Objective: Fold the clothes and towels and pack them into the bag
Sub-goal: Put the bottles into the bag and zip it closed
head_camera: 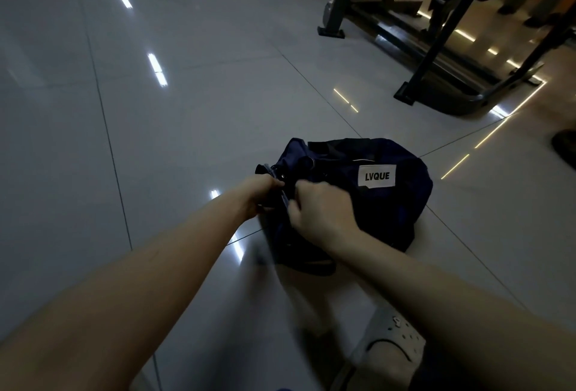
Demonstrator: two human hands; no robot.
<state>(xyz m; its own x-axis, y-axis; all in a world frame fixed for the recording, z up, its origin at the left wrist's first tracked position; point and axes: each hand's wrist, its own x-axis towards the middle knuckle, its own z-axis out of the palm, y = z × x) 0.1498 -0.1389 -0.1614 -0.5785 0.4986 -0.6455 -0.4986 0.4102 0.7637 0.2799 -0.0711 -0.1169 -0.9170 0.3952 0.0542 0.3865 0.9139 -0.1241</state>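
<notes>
Grey perforated shoe point(393, 336) lowest in view, on glossy pale floor tiles point(162, 147). Past it, both bare forearms stretched out to dark blue bag point(392, 213) lying on the floor, white "LVQUE" label point(377, 175) facing up. Left hand point(260, 196) clenched round the bag's near-left end, fingers curled tight on fabric or strap. Right hand point(315, 208) just beside, fingers bent, pinching the same end. Dark metal gym frame point(436, 47) well beyond, upper right.

Under me is a glossy, pale tiled floor point(187, 110) with thin dark joints. Bright light strips point(157, 69) reflect on it. At my upper right stand dark metal exercise frames point(436, 47), in warmer, yellowish light.
</notes>
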